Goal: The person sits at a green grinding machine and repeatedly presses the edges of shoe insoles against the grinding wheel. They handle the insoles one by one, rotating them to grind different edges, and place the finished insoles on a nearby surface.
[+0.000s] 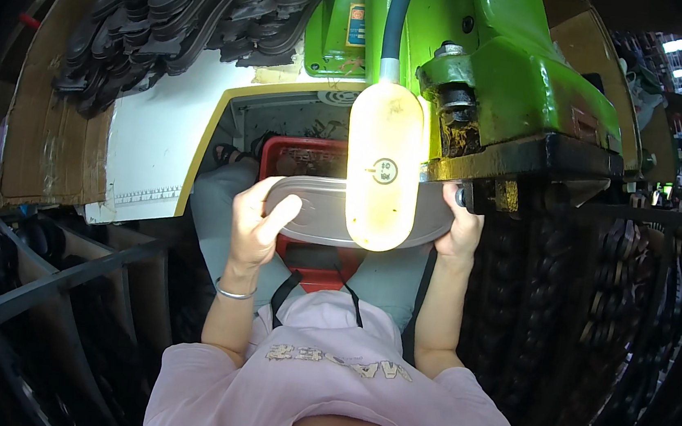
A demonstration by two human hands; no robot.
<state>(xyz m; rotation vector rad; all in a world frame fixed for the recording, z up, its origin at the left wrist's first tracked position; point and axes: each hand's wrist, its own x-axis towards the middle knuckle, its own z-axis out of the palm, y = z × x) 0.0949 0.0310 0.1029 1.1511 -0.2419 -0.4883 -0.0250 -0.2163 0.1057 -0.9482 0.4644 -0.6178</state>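
Between my two hands is a grey shoe sole (316, 215), lying crosswise above my lap. My left hand (254, 223) grips its left end, thumb pressed on the upper face and fingers behind. The right end sits in my right hand (461, 229), close beside the working head of a green machine (527, 75). A bright oval lamp (378, 208) hangs in front and hides the middle of the sole. Some fingers of my right hand are out of sight behind the sole and the machine's metal part.
Dark soles (188, 5) are heaped on the white tabletop (150, 153) at far left, beside a cardboard box (41, 135). Below the sole, a red plastic crate (277, 153) stands between my legs. A rack with compartments (81, 270) is at left; hanging dark items fill the right.
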